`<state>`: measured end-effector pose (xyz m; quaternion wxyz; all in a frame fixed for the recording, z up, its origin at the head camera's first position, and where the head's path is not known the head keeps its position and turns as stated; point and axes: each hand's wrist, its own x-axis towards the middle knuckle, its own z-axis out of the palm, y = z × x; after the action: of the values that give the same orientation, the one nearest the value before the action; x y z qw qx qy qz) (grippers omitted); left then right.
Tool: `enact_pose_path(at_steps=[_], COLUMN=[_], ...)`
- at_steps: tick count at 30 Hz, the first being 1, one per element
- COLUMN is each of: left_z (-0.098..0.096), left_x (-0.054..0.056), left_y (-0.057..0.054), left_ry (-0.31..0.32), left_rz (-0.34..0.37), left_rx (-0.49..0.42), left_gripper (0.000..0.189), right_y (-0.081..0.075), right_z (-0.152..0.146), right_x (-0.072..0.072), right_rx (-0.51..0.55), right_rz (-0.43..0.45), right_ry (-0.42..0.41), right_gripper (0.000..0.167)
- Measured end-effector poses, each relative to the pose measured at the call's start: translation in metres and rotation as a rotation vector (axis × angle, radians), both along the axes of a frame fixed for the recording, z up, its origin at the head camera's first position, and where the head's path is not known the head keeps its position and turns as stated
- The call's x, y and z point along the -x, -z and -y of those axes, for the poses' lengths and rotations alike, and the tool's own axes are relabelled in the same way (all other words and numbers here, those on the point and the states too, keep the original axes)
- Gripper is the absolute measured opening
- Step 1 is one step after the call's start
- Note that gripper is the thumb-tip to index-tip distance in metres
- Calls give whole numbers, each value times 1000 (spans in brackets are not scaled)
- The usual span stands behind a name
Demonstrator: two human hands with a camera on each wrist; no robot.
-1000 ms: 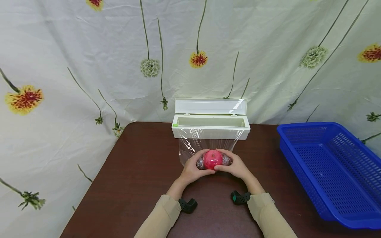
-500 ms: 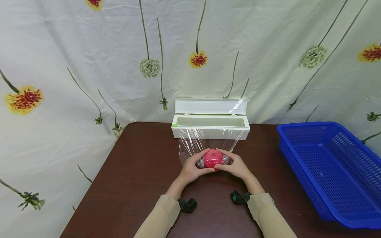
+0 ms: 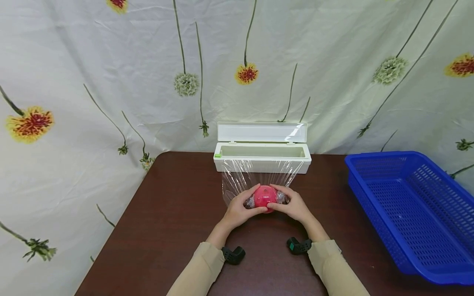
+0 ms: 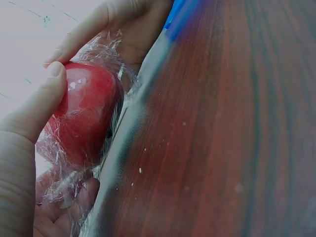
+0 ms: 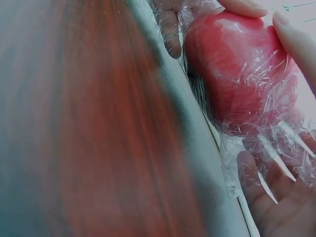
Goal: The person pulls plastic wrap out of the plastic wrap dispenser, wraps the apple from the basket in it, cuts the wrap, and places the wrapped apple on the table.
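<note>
A red apple (image 3: 265,196) is wrapped in clear cling film, which bunches at both its sides. My left hand (image 3: 238,209) grips it from the left, thumb at the near side and fingers round the bunched film. From the right my right hand (image 3: 292,204) holds it the same way, and both thumbs meet near its front. A stretched sheet of cling film (image 3: 237,179) runs from the apple back to the white cling film box (image 3: 262,165), whose lid stands raised. In the left wrist view, the film-wrapped apple (image 4: 86,111) lies between both hands' fingers; the right wrist view shows crinkled film over it.
A blue perforated plastic basket (image 3: 384,172) stands on the right of the dark brown wooden table (image 3: 177,213). Behind the table hangs a white flower-patterned cloth (image 3: 148,61). A black wrist device (image 3: 233,255) sits at each sleeve cuff.
The apple turns slightly in my hands, and the right thumb has shifted a little over its front. The stretched film shows more creases on the left. The box and basket stay put.
</note>
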<state>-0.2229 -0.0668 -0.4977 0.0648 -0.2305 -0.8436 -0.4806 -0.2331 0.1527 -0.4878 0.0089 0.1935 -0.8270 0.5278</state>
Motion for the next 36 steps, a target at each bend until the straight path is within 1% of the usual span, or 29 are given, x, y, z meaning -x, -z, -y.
enact_pose_path(at_steps=[5, 8, 15, 20, 27, 36], left_z=[0, 0, 0, 0, 0, 0], left_x=[0, -1, -1, -1, 0, 1], left_y=[-1, -1, -1, -1, 0, 0], left_ry=[-6, -11, -30, -27, -18, -30], left_rz=[16, 27, 45, 45, 43, 24], left_rx=[8, 12, 30, 32, 24, 21], left_gripper=[75, 74, 73, 73, 71, 69], right_y=[0, -3, -33, -36, -34, -34], right_z=[1, 3, 8, 9, 8, 7], right_x=[0, -2, -20, -21, -20, -19], right_rx=[47, 70, 100, 114, 115, 102], right_rz=[-12, -20, -27, -15, 5, 36], right_ry=[-9, -25, -64, -80, -88, -106], right_gripper=[60, 59, 56, 54, 52, 57])
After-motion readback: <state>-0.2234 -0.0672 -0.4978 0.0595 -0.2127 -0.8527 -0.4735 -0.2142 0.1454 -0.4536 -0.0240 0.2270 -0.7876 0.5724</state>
